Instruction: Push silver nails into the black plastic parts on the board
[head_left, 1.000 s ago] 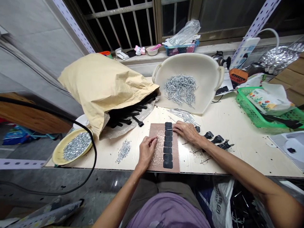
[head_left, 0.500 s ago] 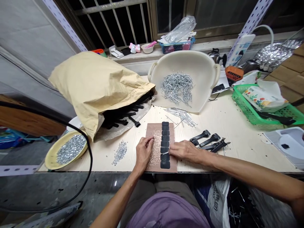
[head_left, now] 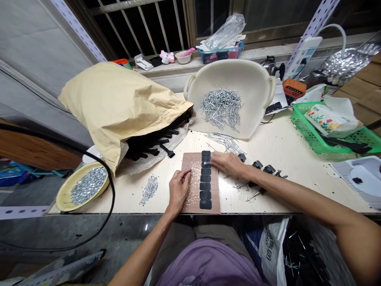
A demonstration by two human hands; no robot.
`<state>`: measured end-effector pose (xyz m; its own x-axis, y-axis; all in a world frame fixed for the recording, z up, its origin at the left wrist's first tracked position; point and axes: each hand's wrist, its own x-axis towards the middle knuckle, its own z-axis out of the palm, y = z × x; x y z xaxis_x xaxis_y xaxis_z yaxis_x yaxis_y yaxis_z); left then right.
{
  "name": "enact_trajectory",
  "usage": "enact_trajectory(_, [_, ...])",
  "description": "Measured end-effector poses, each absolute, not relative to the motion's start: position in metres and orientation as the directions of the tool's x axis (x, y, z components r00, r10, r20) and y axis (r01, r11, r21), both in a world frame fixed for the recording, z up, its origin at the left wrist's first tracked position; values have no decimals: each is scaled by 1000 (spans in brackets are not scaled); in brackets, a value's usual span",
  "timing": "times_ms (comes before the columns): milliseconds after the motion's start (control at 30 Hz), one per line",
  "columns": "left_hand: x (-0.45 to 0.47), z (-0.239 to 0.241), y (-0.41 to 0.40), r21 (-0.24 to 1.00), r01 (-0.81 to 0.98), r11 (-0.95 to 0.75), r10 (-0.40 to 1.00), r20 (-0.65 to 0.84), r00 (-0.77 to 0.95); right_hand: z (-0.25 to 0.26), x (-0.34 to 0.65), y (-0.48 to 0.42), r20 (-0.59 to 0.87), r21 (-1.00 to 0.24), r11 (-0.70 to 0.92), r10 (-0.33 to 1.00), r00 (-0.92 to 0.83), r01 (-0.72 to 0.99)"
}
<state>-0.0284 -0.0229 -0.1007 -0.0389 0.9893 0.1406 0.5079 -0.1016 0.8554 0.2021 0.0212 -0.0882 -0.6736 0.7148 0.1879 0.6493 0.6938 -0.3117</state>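
A brown board (head_left: 190, 200), strewn with pale specks, lies at the front of the table. Along its right side runs a column of black rounded-square pads (head_left: 205, 186). My left hand (head_left: 178, 188) rests at the board's left edge, thumb and forefinger pinched; whatever they hold is too small to name. My right hand (head_left: 228, 163) is blurred and reaches over the upper pads with its fingers together. A small silvery piece (head_left: 205, 163) shows at its fingertips. Several black plastic parts (head_left: 269, 169) and a few metal pins (head_left: 253, 196) lie beneath and behind my right forearm.
A cream basin (head_left: 253, 99) holds a heap of metal pins (head_left: 222, 105); more spill in front. The tan sack (head_left: 119, 99) opens toward black parts. At left are a yellow bowl (head_left: 62, 194) of small metal pieces and a loose pile (head_left: 149, 190). A green basket (head_left: 309, 139) stands right.
My right hand has moved away from me, from the lower pads to the upper ones. Black parts and pins beside the board have shifted. My left hand has stayed nearly still.
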Motion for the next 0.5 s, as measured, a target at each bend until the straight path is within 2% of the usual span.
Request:
enact_trajectory(67, [-28,-101,-23,859,502,-100,989,141,-45,-92,202,27,216,-293,656,754,-621,695])
enact_trajectory(167, [-28,-101,-23,854,510,-106,988,149,-45,-99,200,15,187,-269,808,577,-795,524])
enact_trajectory(233, [-28,-101,-23,835,538,-112,988,154,-33,-100,200,8,179,-273,832,536,-825,482])
enact_trajectory(367, [-29,-102,-24,776,617,-133,985,172,-4,-98,204,29,234,-298,654,757,-610,696])
enact_trajectory(500, [-29,-102,-24,752,643,-144,983,185,3,-97,204,44,268,-256,667,745,-611,700])
